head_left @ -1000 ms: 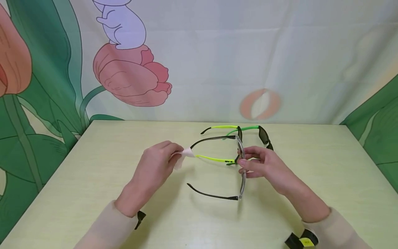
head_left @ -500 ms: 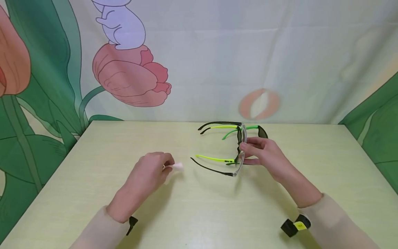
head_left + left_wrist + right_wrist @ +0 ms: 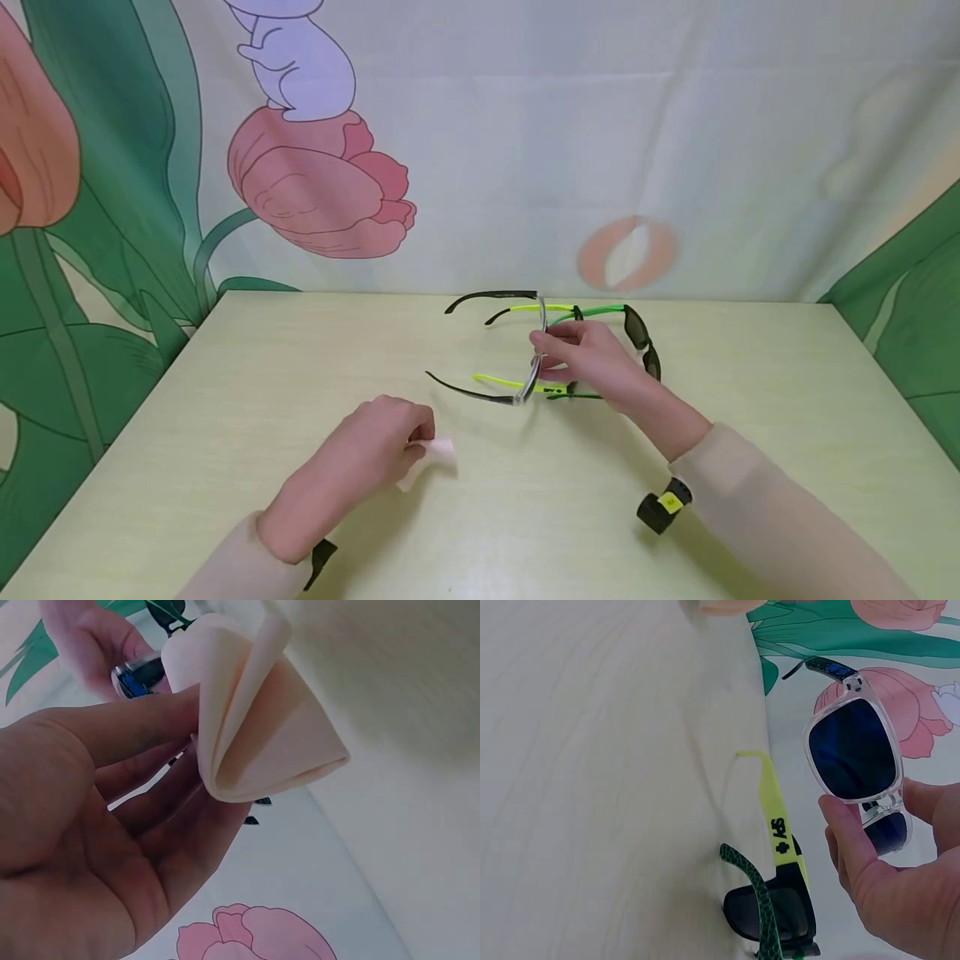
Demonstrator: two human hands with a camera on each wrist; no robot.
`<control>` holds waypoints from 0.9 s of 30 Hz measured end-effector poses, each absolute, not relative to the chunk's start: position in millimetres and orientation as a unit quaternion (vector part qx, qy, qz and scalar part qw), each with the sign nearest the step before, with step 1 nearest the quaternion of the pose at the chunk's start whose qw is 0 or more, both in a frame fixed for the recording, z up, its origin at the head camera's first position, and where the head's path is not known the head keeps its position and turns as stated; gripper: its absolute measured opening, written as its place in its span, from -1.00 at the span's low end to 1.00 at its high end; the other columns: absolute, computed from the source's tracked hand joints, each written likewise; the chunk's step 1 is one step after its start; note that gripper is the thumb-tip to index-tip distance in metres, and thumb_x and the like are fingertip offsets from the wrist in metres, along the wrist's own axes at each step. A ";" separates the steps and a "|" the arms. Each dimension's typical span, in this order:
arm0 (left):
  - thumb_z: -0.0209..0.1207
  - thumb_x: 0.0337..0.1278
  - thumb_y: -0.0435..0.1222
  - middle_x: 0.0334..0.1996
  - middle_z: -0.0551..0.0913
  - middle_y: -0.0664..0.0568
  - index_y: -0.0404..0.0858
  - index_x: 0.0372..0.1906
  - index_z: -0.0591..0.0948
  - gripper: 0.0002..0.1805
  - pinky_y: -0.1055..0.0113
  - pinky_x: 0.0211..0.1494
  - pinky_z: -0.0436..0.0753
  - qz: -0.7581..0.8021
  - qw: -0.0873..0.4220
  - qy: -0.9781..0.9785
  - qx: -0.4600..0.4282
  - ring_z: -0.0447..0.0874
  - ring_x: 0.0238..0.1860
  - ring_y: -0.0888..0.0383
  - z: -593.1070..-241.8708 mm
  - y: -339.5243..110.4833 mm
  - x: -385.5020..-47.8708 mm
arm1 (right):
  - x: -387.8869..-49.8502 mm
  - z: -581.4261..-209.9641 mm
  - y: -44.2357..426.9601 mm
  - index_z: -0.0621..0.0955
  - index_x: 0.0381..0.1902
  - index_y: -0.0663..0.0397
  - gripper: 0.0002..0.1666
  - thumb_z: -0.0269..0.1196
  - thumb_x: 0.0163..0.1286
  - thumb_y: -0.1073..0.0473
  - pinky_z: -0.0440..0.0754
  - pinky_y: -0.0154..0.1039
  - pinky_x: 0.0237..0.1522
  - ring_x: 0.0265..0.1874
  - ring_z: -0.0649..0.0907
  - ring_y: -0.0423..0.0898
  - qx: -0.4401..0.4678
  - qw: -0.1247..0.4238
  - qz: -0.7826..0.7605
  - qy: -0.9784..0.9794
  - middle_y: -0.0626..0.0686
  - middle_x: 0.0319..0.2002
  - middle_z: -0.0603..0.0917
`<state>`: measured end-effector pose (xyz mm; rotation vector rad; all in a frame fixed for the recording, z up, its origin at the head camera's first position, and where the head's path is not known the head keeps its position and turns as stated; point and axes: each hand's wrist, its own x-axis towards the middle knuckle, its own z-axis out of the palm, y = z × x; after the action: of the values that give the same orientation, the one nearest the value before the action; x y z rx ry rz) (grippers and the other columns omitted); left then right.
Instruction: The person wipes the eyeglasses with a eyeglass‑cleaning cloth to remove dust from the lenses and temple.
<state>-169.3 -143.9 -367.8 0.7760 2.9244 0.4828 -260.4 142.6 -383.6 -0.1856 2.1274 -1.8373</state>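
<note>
Sunglasses (image 3: 853,750) with a clear frame, dark blue lenses and black temples are held up by my right hand (image 3: 596,358). In the right wrist view, its thumb and fingers pinch them near the bridge. Both temples are unfolded and point left in the head view. My left hand (image 3: 375,442) pinches a folded pale cloth (image 3: 277,727) between thumb and fingers, lower and nearer to me, apart from the sunglasses. Behind the right hand lie black sunglasses with yellow temples (image 3: 775,817) and a dark pair with green temples (image 3: 757,892), partly hidden by it.
The light wooden table (image 3: 225,400) spreads under both hands. At its far edge hangs a curtain (image 3: 495,167) printed with flowers and a cartoon animal. Dark wrist-camera mounts (image 3: 660,508) stick out below the sleeves.
The clear-framed sunglasses have shifted left and away from me with my right hand. My left hand has drawn the cloth back from beside a temple, toward me.
</note>
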 end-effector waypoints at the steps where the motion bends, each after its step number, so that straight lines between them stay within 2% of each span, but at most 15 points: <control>1: 0.43 0.07 -0.52 -0.46 0.62 0.16 -0.19 -0.41 0.66 -0.80 0.32 -0.37 0.58 0.156 0.044 0.954 0.254 0.51 -0.43 0.20 -367.9 -142.7 -168.1 | -262.3 -383.5 139.6 0.38 0.36 0.49 -0.29 0.27 0.54 0.03 0.71 -0.09 0.06 -0.04 0.75 0.08 -0.061 0.164 -0.641 0.747 0.43 0.23 0.53; 7: 0.43 0.07 -0.51 -0.51 0.58 0.18 -0.16 -0.45 0.64 -0.77 0.30 -0.37 0.57 0.155 0.069 0.951 0.260 0.49 -0.45 0.20 -370.0 -139.7 -163.9 | -272.7 -384.9 118.3 0.36 0.38 0.52 -0.32 0.24 0.57 0.10 0.67 0.01 0.11 0.02 0.70 0.13 -0.051 0.187 -0.647 0.737 0.43 0.20 0.54; 15: 0.41 0.07 -0.52 -0.53 0.57 0.20 -0.16 -0.47 0.63 -0.76 0.31 -0.40 0.56 0.160 0.071 0.945 0.275 0.48 -0.49 0.23 -373.2 -137.0 -162.1 | -283.9 -392.9 94.1 0.43 0.25 0.54 -0.40 0.27 0.54 0.12 0.73 -0.13 -0.01 -0.11 0.73 0.07 -0.029 0.208 -0.640 0.739 0.30 -0.04 0.64; 27: 0.40 0.08 -0.53 -0.52 0.56 0.20 -0.14 -0.47 0.62 -0.75 0.32 -0.40 0.55 0.151 0.080 0.946 0.277 0.48 -0.48 0.23 -375.2 -136.4 -159.6 | -298.6 -395.8 82.0 0.43 0.25 0.54 -0.36 0.28 0.54 0.06 0.74 -0.14 -0.01 -0.11 0.77 0.12 -0.005 0.208 -0.612 0.763 0.34 -0.09 0.65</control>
<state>-159.6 -136.4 -375.2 0.8280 2.8276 0.4505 -298.6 82.0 -395.8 -0.0151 2.1247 -1.7030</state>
